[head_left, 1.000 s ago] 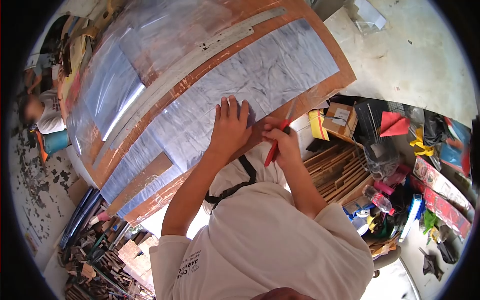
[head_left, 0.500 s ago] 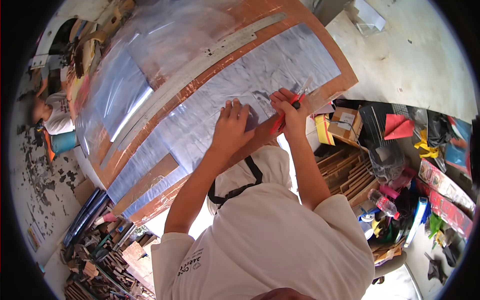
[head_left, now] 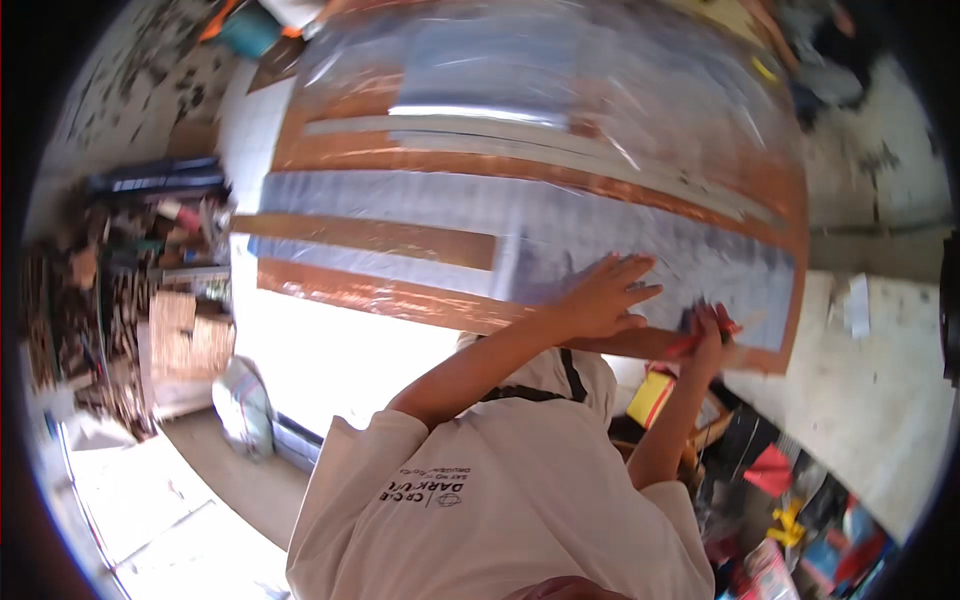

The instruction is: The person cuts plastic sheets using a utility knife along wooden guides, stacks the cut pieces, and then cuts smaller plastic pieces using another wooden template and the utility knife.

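My left hand (head_left: 606, 297) lies flat with spread fingers on the grey-blue marbled sheet (head_left: 560, 215), near its front edge. To its right, my right hand (head_left: 708, 335) is closed round a red-handled tool (head_left: 728, 322), whose thin blade is blurred over the sheet's right end. Beneath the sheet is a reddish-brown board (head_left: 400, 303). A narrow brown strip (head_left: 400, 243) rests on the sheet's left part. Behind the sheet a long metal ruler (head_left: 600, 160) runs across the board, partly under or beside clear plastic film (head_left: 660, 90).
Scrap wood (head_left: 120, 300) is piled at the left, near a white sack (head_left: 242, 408). A yellow box (head_left: 652, 398) and a red item (head_left: 768, 470) are below the board at the right. Parts of another person (head_left: 845, 50) show at the top right.
The view has swung round, so the board now lies nearly level across it. My right hand has moved over the sheet with the red tool; my left hand stays flat on the sheet.
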The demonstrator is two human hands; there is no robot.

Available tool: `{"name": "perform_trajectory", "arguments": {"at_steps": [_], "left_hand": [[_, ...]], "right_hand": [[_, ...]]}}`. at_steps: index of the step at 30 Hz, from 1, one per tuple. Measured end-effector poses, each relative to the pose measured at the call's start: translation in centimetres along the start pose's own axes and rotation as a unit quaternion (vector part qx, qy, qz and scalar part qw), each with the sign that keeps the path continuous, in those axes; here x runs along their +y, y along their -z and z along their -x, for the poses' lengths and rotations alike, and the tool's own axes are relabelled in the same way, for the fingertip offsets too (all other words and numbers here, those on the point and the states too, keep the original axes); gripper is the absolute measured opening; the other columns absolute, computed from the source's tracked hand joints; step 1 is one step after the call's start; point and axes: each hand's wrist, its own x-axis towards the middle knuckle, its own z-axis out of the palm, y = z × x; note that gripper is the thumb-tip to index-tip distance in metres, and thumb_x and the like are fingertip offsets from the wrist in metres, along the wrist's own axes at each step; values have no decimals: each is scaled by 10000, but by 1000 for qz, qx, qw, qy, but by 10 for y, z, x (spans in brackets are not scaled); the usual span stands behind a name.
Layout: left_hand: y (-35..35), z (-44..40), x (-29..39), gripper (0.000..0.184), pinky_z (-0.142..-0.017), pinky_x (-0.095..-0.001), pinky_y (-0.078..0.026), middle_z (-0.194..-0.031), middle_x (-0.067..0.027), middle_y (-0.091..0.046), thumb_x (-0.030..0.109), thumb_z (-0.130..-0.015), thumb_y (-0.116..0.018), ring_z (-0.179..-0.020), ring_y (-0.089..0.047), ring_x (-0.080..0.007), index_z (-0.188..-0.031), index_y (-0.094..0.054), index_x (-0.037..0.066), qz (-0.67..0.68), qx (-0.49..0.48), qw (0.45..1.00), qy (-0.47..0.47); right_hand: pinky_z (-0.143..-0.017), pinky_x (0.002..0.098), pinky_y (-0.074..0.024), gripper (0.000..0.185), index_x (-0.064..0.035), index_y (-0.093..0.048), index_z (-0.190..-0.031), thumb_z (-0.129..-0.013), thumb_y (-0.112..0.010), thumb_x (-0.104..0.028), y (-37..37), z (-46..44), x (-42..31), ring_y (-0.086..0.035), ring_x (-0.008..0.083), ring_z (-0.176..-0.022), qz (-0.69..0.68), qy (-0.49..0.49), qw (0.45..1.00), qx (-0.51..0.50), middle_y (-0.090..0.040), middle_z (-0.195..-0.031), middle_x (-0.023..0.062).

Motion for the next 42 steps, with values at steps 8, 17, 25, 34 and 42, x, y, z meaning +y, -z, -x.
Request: {"name": "perform_trajectory", "arguments": {"at_steps": [8,17,25,34,42], "left_hand": [[115,183,-44,287,-900,-411,-538,-1236,-176,-649,26,-880,-689,-1093,-649,-374,-1167,-680,27,65,366,911,178],[163,345,-78,146,-820,-337,-524,-1070,-147,-699,-14,-940,-614,-932,-676,-263,-1072,-676,-11,-24,583,724,369],[182,423,-127,159,-867,-347,-542,-1050,-142,-700,-64,-903,-617,-1003,-694,-262,-1042,-679,-18,6,640,659,396],[228,428,-154,322,-733,-305,-582,-1096,-120,-675,145,-1000,-593,-856,-707,-207,-1268,-589,-32,242,653,585,416],[227,395,-157,406,-893,-406,-575,-1096,-169,-666,312,-1056,-468,-988,-683,-292,-1193,-575,-55,565,506,546,356]], "right_hand": [[-588,336,-455,389,-45,-699,-1183,-795,-722,-40,-123,109,15,-551,149,-657,361,213,833,-360,-594,-842,51],[-793,422,-588,672,-73,-536,-1360,-784,-835,-246,-297,262,95,-699,312,-980,560,451,447,-532,-529,-1298,123],[-758,450,-584,556,-55,-584,-1103,-683,-891,-253,-326,275,94,-707,374,-890,628,429,357,-543,-617,-1080,166],[-780,469,-563,641,-46,-600,-1160,-604,-850,-245,-283,293,71,-711,361,-859,614,368,432,-549,-714,-972,164],[-696,436,-562,590,-74,-576,-1218,-707,-809,-253,-235,312,25,-718,328,-808,616,458,439,-467,-689,-1048,128]]}}
